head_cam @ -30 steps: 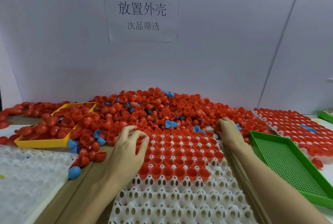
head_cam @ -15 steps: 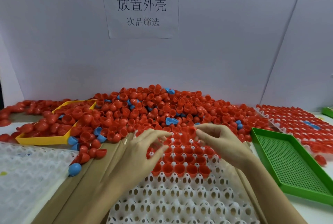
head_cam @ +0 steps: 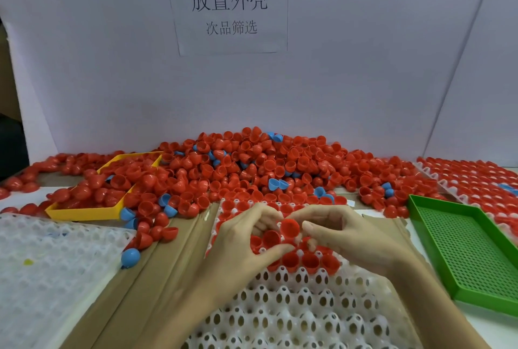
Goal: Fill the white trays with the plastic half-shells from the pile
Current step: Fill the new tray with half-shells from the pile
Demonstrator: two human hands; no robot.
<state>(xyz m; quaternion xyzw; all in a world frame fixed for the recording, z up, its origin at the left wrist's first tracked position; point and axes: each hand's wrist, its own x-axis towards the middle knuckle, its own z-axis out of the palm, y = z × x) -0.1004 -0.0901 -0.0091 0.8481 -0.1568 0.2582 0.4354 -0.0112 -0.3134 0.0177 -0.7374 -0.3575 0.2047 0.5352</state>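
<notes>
while my left hand [head_cam: 246, 239] and right hand [head_cam: 336, 232] pinch red half-shells [head_cam: 290, 227] over the white tray [head_cam: 294, 306], next i'd seat them in empty sockets near the counter's front edge.

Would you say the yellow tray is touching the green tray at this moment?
Apart. The head view shows the yellow tray at left and the green tray at right, with the white tray and both hands between them.

white wall [head_cam: 364, 68]; taped paper sign [head_cam: 227, 6]
</notes>
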